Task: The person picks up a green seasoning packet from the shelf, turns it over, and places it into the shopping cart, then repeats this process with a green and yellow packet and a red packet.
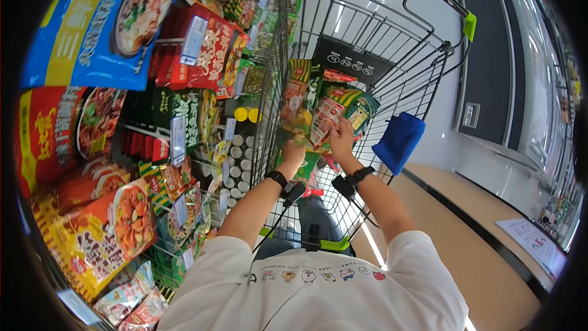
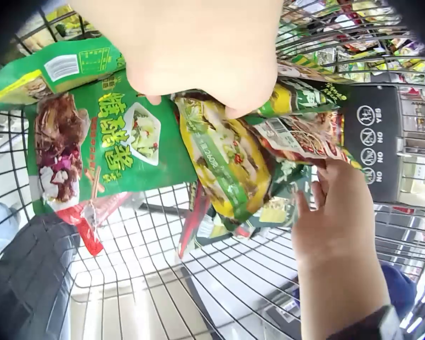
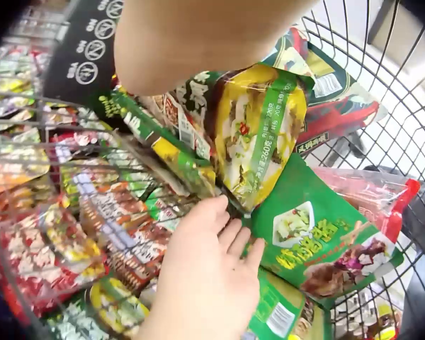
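Observation:
My left hand [image 1: 293,154] grips the lower edge of a striped food packet [image 1: 296,89], which stands on end beside the cart's shelf-side wall. To its right, my right hand [image 1: 342,138] has its fingertips on the lower edge of a red-and-white printed food packet [image 1: 326,119] and pinches it. Between the hands in the right wrist view, a yellow-and-green pouch [image 3: 258,134] leans upright. A large green sauce pouch [image 2: 120,134] lies beside it in the left wrist view. Both hands are inside the wire shopping cart [image 1: 392,30].
Shelves of packaged food [image 1: 104,227] line the left side close to the cart. A blue cloth pouch [image 1: 399,142] hangs on the cart's right wall. A black panel [image 1: 354,60] with printed symbols stands behind the packets. A wooden ledge [image 1: 471,214] runs along the right.

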A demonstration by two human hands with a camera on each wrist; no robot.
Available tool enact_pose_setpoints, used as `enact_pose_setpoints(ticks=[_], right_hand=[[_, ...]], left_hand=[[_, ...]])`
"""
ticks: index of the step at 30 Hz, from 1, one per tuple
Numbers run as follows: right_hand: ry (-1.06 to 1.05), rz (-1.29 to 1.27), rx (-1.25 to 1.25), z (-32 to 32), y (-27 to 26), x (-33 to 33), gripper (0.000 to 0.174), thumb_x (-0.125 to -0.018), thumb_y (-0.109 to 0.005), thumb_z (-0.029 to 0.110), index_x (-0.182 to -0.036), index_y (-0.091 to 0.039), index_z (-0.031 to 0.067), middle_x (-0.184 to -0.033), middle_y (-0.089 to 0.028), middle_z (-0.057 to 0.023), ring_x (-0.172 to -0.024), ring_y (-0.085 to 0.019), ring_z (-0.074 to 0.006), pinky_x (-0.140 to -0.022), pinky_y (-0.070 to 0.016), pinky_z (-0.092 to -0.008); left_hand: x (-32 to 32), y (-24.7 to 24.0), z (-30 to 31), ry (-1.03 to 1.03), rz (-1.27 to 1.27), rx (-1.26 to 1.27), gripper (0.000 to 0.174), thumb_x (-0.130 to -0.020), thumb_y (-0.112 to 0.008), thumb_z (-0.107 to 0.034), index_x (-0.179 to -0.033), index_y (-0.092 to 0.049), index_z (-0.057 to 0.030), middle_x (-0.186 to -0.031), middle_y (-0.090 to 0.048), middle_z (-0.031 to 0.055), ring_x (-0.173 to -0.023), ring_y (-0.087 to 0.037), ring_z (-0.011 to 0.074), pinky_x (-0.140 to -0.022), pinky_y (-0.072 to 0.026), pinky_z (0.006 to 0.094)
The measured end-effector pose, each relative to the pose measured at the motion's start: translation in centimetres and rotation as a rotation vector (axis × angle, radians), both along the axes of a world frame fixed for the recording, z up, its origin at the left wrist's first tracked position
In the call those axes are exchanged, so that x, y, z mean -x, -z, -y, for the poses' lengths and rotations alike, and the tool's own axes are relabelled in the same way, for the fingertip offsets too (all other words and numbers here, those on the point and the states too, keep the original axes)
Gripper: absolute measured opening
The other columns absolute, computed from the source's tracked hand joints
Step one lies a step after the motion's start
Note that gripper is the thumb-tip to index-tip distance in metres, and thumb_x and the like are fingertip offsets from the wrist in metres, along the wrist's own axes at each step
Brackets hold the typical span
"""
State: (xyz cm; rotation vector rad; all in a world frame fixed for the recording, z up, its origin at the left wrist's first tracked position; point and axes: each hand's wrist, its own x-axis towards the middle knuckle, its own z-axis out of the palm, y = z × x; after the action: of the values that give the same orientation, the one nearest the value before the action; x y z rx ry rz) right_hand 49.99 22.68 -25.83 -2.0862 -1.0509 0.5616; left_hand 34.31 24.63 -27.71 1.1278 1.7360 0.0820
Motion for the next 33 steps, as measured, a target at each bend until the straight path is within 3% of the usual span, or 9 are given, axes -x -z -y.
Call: enact_pose_setpoints(ticks=[3, 5, 7, 8, 12, 14, 19, 24, 33], right_hand=[[-0.094, -0.037, -0.124, 1.9, -3.2, -0.7, 0.010, -0.072, -0.054, 0.007, -0.080, -0.052, 0.0001, -0.104, -0.052, -0.0199, -0.102, -0.046, -0.0349, -0.088, -0.0363, -0.0374], [-0.110, -0.283, -0.172, 2.9, -6.2, -0.7, 0.008, -0.075, -0.052, 0.004, -0.082, -0.052, -0.0004, -0.108, -0.050, -0.0182, -0.102, -0.047, -0.0307, -0.086, -0.0385, -0.0340], [-0.083, -0.447, -0.174, 3.5, -11.3, 0.5, 0.007, -0.081, -0.049, 0.003, -0.076, -0.052, -0.0012, -0.116, -0.044, -0.0155, -0.105, -0.046, -0.0228, -0.082, -0.0416, -0.0280], [-0.101, -0.486, -0.170, 4.0, -13.7, 1.3, 0.008, -0.080, -0.049, 0.004, -0.076, -0.054, -0.0009, -0.115, -0.045, -0.0162, -0.105, -0.046, -0.0248, -0.085, -0.0396, -0.0302], [-0.405, -0.277, -0.290, 6.2, -22.8, 6.9, 0.016, -0.081, -0.049, 0.007, -0.092, -0.056, -0.0031, -0.109, -0.050, -0.0178, -0.100, -0.049, -0.0292, -0.088, -0.0351, -0.0358], [-0.594, -0.143, -0.400, 8.1, -25.7, 10.1, 0.021, -0.077, -0.050, 0.002, -0.097, -0.055, -0.0030, -0.111, -0.049, -0.0177, -0.103, -0.045, -0.0323, -0.091, -0.0320, -0.0374], [-0.910, 0.077, -0.613, 14.1, -30.6, 16.6, 0.010, -0.069, -0.056, 0.005, -0.080, -0.056, 0.0035, -0.113, -0.047, -0.0151, -0.106, -0.042, -0.0326, -0.097, -0.0183, -0.0485], [-1.353, 0.325, -0.750, 20.2, -33.1, 20.0, 0.014, -0.067, -0.061, 0.015, -0.080, -0.059, 0.0113, -0.118, -0.047, -0.0101, -0.109, -0.042, -0.0281, -0.097, -0.0188, -0.0512], [-1.323, 0.355, -0.903, 24.1, -39.7, 24.5, 0.040, -0.071, -0.056, 0.011, -0.110, -0.054, 0.0090, -0.125, -0.042, -0.0128, -0.115, -0.035, -0.0326, -0.095, -0.0228, -0.0509]], left_hand=[[-1.1, -5.9, -0.2, -0.079, 0.221, 0.061, 0.038, -0.079, -0.055, -0.028, -0.103, -0.050, 0.0008, -0.090, -0.055, 0.0111, -0.082, -0.054, 0.0218, -0.068, -0.0439, 0.0360], [-0.1, -4.5, 0.3, -0.032, 0.616, 0.260, 0.033, -0.081, -0.053, -0.030, -0.100, -0.051, -0.0038, -0.091, -0.052, 0.0056, -0.080, -0.051, 0.0162, -0.065, -0.0426, 0.0316], [-0.1, -12.9, -0.1, -0.014, 0.684, 0.238, 0.039, -0.083, -0.051, -0.037, -0.108, -0.049, -0.0073, -0.102, -0.050, 0.0045, -0.085, -0.050, 0.0144, -0.068, -0.0411, 0.0325], [-0.1, -16.2, 1.0, -0.173, 0.836, 0.081, 0.047, -0.085, -0.051, -0.036, -0.110, -0.042, 0.0024, -0.092, -0.052, 0.0069, -0.077, -0.051, 0.0131, -0.068, -0.0403, 0.0257], [4.1, -24.6, 3.0, 0.014, 1.131, 0.068, 0.054, -0.085, -0.053, -0.034, -0.128, -0.031, -0.0083, -0.114, -0.047, 0.0063, -0.106, -0.043, 0.0132, -0.089, -0.0348, 0.0264], [5.8, -24.4, 5.0, -0.010, 1.326, -0.097, 0.063, -0.084, -0.057, -0.026, -0.133, -0.022, -0.0069, -0.122, -0.040, 0.0051, -0.111, -0.039, 0.0121, -0.088, -0.0360, 0.0256], [12.4, -30.2, 12.5, -0.225, 1.064, -0.327, 0.040, -0.087, -0.050, -0.022, -0.121, -0.040, -0.0041, -0.109, -0.051, 0.0041, -0.095, -0.051, 0.0101, -0.077, -0.0440, 0.0252], [17.5, -30.1, 22.5, -0.750, 1.298, -0.375, 0.035, -0.088, -0.046, -0.031, -0.104, -0.053, -0.0010, -0.095, -0.058, 0.0060, -0.081, -0.055, 0.0095, -0.069, -0.0457, 0.0243], [26.9, -38.5, 37.7, -0.552, 0.625, -0.483, 0.046, -0.090, -0.038, -0.040, -0.105, -0.054, 0.0013, -0.097, -0.059, 0.0083, -0.085, -0.054, 0.0128, -0.076, -0.0427, 0.0265]])
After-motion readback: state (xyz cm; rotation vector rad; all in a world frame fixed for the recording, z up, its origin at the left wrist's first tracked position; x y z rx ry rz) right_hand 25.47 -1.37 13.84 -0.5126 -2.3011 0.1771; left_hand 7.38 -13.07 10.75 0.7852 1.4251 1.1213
